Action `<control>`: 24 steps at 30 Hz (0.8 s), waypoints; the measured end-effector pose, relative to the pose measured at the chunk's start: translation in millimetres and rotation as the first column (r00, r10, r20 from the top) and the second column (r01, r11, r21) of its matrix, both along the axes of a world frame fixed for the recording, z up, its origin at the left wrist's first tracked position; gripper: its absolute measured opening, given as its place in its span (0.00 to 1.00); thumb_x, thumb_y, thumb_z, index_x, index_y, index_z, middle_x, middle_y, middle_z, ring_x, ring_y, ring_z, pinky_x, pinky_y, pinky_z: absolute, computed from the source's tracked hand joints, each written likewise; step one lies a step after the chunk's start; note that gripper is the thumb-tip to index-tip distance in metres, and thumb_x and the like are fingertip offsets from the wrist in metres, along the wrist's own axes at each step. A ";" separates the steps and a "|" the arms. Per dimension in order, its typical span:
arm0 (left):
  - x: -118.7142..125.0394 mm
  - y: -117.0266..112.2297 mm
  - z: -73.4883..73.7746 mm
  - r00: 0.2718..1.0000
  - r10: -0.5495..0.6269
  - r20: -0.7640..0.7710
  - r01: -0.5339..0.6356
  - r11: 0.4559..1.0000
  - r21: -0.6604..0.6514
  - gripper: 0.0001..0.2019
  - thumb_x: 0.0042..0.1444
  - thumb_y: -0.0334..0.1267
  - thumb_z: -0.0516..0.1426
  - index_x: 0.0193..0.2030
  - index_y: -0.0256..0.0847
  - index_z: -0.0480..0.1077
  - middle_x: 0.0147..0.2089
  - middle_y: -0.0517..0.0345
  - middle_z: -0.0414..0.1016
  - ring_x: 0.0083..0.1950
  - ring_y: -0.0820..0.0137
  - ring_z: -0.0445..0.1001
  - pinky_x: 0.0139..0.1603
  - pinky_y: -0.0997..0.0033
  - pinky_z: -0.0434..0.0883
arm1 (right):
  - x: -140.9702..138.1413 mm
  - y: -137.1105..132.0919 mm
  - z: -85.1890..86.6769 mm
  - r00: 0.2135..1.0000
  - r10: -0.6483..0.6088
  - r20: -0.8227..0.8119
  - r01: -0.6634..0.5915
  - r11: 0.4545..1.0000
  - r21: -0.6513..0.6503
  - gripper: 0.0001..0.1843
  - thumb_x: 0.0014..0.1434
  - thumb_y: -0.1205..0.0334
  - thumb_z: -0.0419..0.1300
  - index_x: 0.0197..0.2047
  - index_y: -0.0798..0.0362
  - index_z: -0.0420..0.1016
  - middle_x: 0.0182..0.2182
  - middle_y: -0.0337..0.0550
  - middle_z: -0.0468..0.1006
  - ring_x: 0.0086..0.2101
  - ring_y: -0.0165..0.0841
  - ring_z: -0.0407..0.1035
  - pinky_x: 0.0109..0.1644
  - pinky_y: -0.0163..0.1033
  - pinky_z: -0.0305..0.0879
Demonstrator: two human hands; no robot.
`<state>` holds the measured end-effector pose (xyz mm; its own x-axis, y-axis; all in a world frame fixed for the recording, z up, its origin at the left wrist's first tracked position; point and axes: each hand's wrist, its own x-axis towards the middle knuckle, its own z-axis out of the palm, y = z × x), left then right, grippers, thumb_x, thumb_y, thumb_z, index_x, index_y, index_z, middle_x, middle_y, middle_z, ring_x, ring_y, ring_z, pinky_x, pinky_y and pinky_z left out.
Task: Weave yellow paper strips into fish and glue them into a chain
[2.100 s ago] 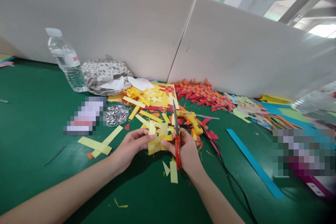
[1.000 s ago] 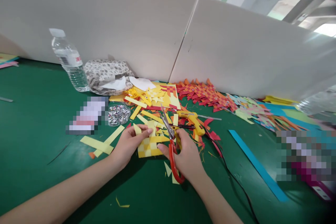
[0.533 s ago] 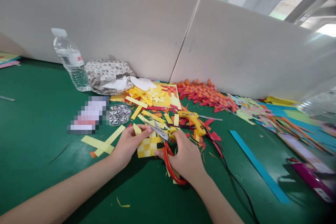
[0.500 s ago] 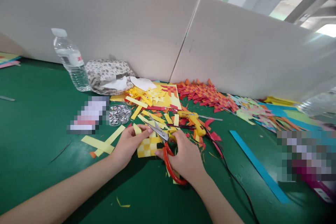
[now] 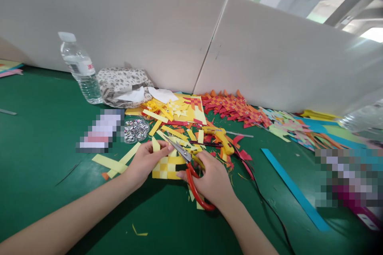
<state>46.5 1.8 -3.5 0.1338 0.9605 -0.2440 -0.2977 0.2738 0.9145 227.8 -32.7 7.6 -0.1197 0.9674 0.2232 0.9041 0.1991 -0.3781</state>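
My left hand (image 5: 143,162) pinches a woven yellow paper square (image 5: 166,168) by its left edge, just above the green table (image 5: 44,147). My right hand (image 5: 213,181) is closed around the red handles of a pair of scissors (image 5: 191,171). The steel blades point up and left, with their tips at the top edge of the woven piece beside my left fingers. Loose yellow strips (image 5: 115,163) lie to the left of my left hand.
Beyond my hands lie a heap of yellow and red paper scraps (image 5: 176,121), a yellow glue gun (image 5: 220,137) with a black cord (image 5: 263,199), a dish of googly eyes (image 5: 136,129), a water bottle (image 5: 79,67), woven red-orange fish (image 5: 236,107) and a blue strip (image 5: 293,189).
The scissors have swung from pointing upright to pointing left over the woven piece. My left hand has lowered and turned the yellow piece a little to the left.
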 end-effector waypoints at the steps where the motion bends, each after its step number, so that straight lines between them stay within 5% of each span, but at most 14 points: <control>1: -0.1 -0.1 0.2 1.000 -0.006 0.004 0.006 1.000 -0.002 0.12 0.40 0.42 0.66 0.27 0.38 0.72 0.25 0.62 0.73 0.27 0.73 0.71 0.29 0.74 0.69 | 0.6 0.2 0.2 1.000 0.008 -0.006 -0.008 1.000 -0.007 0.20 0.46 0.44 0.60 0.25 0.51 0.59 0.24 0.36 0.65 0.24 0.28 0.60 0.27 0.33 0.53; 15: -0.5 -0.9 -4.6 0.995 -0.065 -0.072 0.070 0.995 0.075 0.09 0.41 0.40 0.65 0.27 0.39 0.74 0.26 0.62 0.73 0.27 0.74 0.69 0.29 0.76 0.66 | 5.2 1.4 -0.8 0.999 0.031 0.023 -0.032 0.999 0.021 0.20 0.47 0.44 0.60 0.23 0.52 0.60 0.22 0.35 0.65 0.22 0.26 0.57 0.25 0.33 0.48; 24: 2.7 -3.1 -5.8 0.992 -0.023 -0.121 0.033 0.996 0.084 0.09 0.41 0.41 0.65 0.27 0.39 0.74 0.25 0.62 0.72 0.26 0.75 0.68 0.28 0.77 0.64 | 6.7 3.9 1.4 0.968 -0.112 -0.224 0.109 0.994 -0.026 0.20 0.46 0.46 0.61 0.21 0.50 0.58 0.17 0.32 0.58 0.20 0.26 0.51 0.22 0.32 0.48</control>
